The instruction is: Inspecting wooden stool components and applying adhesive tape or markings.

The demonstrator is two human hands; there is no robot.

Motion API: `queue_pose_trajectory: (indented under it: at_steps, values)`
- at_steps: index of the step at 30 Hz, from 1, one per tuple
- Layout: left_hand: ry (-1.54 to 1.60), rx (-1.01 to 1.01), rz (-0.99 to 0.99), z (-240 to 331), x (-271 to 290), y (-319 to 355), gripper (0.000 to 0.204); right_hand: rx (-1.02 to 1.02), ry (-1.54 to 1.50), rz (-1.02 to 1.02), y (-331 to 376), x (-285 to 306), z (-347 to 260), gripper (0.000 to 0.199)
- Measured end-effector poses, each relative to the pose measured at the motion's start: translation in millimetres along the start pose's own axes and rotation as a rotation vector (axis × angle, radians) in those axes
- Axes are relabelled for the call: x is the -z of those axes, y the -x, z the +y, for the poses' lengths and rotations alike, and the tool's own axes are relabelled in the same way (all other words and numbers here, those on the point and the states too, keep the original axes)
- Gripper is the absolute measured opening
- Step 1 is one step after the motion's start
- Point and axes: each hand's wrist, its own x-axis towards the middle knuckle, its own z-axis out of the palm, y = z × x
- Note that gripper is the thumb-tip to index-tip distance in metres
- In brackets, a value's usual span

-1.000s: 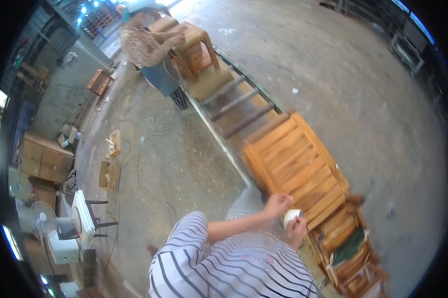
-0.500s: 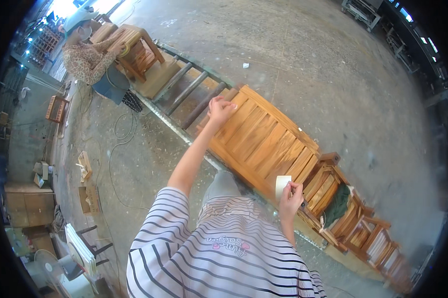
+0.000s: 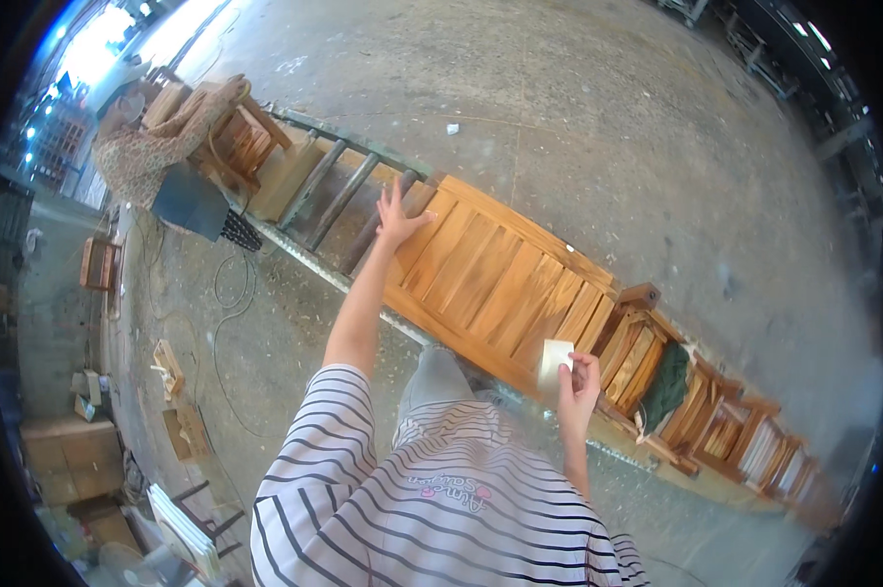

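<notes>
A slatted wooden panel [image 3: 485, 269] with a frame round its slats lies in front of me on a roller conveyor [image 3: 340, 201]. My left hand [image 3: 399, 217] is open, fingers spread, over the panel's left end beside a dark roller; whether it touches the wood I cannot tell. In my right hand [image 3: 580, 383], between thumb and fingers, is a small cream rectangular piece [image 3: 555, 360], held upright at the panel's near right edge. Its exact kind does not show.
To the right, folded wooden chairs [image 3: 637, 357] line the conveyor, with a dark green cloth [image 3: 667, 383] among them. A co-worker [image 3: 153, 147] leans over a wooden piece of furniture [image 3: 241, 147] at the far left. A cable [image 3: 228, 323] loops across the floor.
My left hand has moved left and its fingers have spread from a pinch. The right hand still holds the cream piece. The co-worker has bent forward over the furniture. The view has shifted slightly.
</notes>
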Motion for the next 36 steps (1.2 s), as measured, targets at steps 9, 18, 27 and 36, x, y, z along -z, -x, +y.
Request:
queue_pose_trajectory:
  at_steps: [9,18,27,36]
  values:
    - [0.337,-0.013,-0.411,-36,-17,-39,0.083,-0.017,-0.296,-0.194,-10,-13,-59,0.049]
    - [0.808,-0.317,-0.26,149,73,75,0.037,0.146,-0.204,-0.2,-10,-10,-97,0.044]
    - [0.45,-0.951,-0.34,276,168,215,0.03,0.256,-0.184,-0.233,-4,-15,-105,0.044]
    - [0.333,-1.043,-0.22,270,151,224,0.015,0.319,-0.041,-0.16,1,-12,-111,0.045]
